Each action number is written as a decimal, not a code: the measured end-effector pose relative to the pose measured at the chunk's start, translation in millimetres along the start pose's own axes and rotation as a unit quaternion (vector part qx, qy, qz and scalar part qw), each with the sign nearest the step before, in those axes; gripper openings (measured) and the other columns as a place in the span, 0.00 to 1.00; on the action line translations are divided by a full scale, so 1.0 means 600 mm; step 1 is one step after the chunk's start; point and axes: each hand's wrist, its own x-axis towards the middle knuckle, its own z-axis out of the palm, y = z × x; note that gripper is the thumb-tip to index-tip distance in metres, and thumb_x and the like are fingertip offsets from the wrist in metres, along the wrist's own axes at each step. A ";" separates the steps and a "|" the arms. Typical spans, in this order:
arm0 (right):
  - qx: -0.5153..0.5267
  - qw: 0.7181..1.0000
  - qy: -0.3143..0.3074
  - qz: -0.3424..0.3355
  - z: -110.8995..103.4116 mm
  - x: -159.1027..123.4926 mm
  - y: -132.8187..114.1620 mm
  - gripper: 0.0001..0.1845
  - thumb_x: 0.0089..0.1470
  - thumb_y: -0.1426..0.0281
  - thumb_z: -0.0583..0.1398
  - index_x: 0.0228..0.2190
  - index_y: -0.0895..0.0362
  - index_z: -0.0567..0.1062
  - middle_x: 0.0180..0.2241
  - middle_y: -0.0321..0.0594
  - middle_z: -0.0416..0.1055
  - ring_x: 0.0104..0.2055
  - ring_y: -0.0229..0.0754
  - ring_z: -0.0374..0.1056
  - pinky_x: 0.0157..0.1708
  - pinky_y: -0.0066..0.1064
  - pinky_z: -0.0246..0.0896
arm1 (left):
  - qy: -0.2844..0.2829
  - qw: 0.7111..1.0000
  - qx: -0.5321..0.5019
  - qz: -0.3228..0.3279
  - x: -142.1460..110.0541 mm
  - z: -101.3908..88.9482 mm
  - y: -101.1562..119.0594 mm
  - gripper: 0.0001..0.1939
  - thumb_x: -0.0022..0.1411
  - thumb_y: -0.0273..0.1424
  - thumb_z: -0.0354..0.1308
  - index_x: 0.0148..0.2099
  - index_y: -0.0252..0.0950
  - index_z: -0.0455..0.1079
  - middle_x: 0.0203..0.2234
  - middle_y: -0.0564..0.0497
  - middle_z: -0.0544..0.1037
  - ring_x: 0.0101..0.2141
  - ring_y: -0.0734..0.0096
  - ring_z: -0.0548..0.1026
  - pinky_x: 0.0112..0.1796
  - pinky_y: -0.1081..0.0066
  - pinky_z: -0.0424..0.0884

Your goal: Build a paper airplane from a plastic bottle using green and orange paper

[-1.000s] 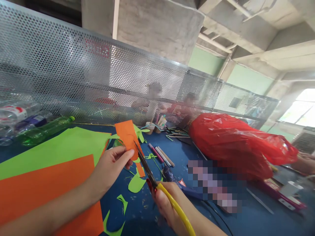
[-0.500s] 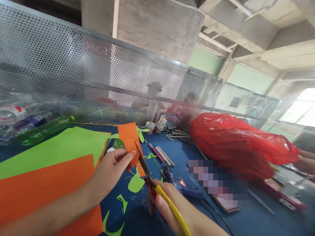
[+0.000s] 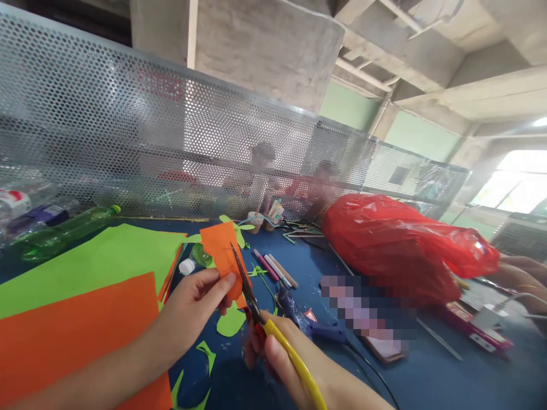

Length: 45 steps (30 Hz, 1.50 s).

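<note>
My left hand (image 3: 199, 302) pinches a small strip of orange paper (image 3: 219, 242) between thumb and fingers, holding it above the blue table (image 3: 239, 376). My right hand (image 3: 286, 353) is wrapped round the yellow-and-red handles of a pair of scissors (image 3: 294, 364). Their dark blades lie against the right part of the orange strip, tips pointing up and away from me. Below the strip rests a rounded green paper piece (image 3: 231, 323). Green paper scraps (image 3: 208, 354) are strewn nearer to me. Large green (image 3: 106, 256) and orange sheets (image 3: 85, 336) lie on the left, partly under my left forearm.
A blue glue gun (image 3: 320, 329) with its cord lies right of my right hand, near several markers (image 3: 277, 269) and a pixelated phone-like slab (image 3: 387, 348). Plastic bottles (image 3: 64, 230) lie far left. A red plastic bag (image 3: 397, 245) bulges at right, near another person's arm (image 3: 521, 273). A perforated metal screen (image 3: 239, 125) stands behind.
The view has shifted slightly, so most things sit a little further left. Both hands keep their hold on the strip and scissors. A white bottle cap shows more beside my left hand.
</note>
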 end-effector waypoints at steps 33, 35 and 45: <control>0.074 0.996 0.029 0.026 0.020 -0.003 0.021 0.29 0.60 0.44 0.38 0.25 0.55 0.57 0.20 0.30 0.51 0.21 0.33 0.45 0.19 0.25 0.44 | -0.001 0.998 -0.060 0.016 0.004 -0.006 0.003 0.15 0.56 0.43 0.57 0.26 0.37 0.69 0.19 0.56 0.70 0.24 0.73 0.69 0.28 0.73 0.65; 0.071 0.996 0.030 0.033 0.021 -0.004 0.023 0.30 0.59 0.44 0.38 0.25 0.55 0.57 0.20 0.30 0.51 0.21 0.33 0.46 0.19 0.25 0.44 | 0.015 0.998 -0.043 0.031 0.006 -0.009 0.004 0.16 0.56 0.43 0.57 0.25 0.37 0.67 0.19 0.56 0.70 0.24 0.73 0.69 0.30 0.73 0.65; 0.019 0.998 0.038 0.035 0.009 -0.002 0.000 0.32 0.57 0.41 0.36 0.24 0.55 0.57 0.21 0.31 0.50 0.22 0.33 0.45 0.20 0.26 0.43 | 0.036 0.998 -0.005 0.047 0.003 -0.011 0.009 0.17 0.56 0.46 0.56 0.26 0.38 0.67 0.20 0.54 0.72 0.24 0.70 0.71 0.27 0.72 0.67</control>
